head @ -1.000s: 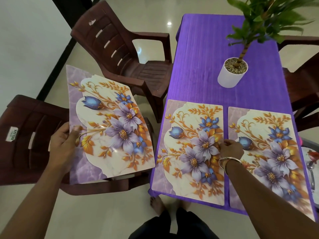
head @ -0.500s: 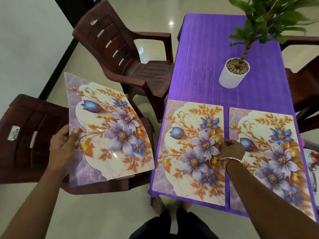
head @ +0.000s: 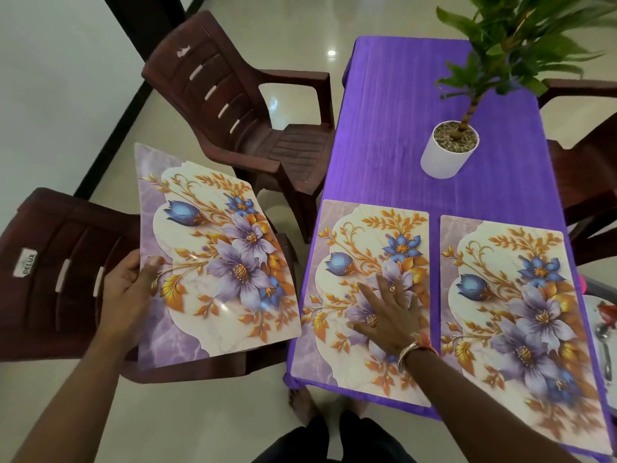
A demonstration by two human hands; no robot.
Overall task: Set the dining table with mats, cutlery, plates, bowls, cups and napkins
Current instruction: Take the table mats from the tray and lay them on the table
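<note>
The right hand (head: 387,315), curled at the seam between the two table mats half a second ago, now lies flat with fingers spread on the left floral placemat (head: 360,248), beside the right floral placemat (head: 510,295) on the purple table (head: 400,111). The left hand (head: 125,295) pinches a third floral placemat (head: 217,255), thumb on top, above a brown chair (head: 50,279). A white pot (head: 440,160) holds pebbles (head: 449,142) and a green plant (head: 521,38).

Brown plastic chairs (head: 253,128) stand left of a potted plant (head: 447,155).
</note>
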